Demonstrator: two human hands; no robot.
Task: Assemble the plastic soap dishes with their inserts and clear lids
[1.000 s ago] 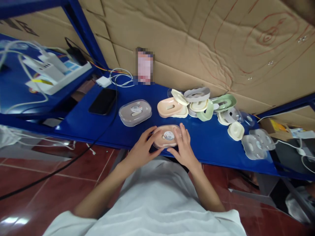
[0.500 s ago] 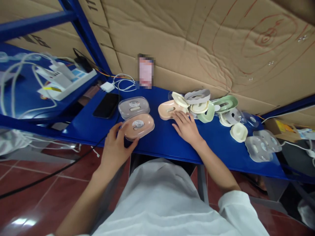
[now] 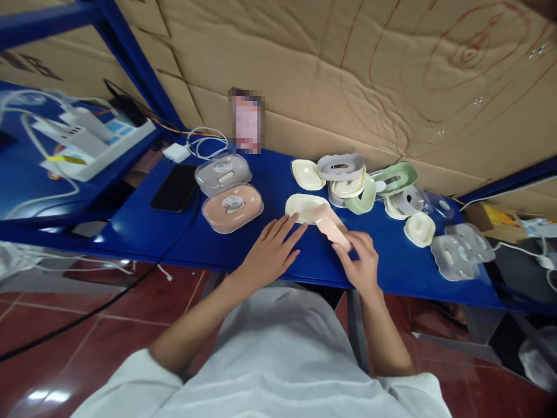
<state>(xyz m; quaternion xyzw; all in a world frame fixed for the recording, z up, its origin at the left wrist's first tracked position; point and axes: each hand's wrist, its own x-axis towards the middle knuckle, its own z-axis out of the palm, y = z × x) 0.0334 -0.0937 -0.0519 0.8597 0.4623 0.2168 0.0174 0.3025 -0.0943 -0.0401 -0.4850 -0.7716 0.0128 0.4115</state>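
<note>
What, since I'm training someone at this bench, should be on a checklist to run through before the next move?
1. Right hand grips the peach piece: ok, it holds the near end.
2. Left hand is free: ok, it is spread and holds nothing.
3. Left hand is off the cream piece: cannot tell, they overlap in view.
4. Peach piece is clear of the cream piece: cannot tell, they overlap in view too.
5. Peach box is set down, label up: ok, near the grey box.
6. Pieces at the back are separated: not ok, the wavy grey piece overlaps its neighbours.
</note>
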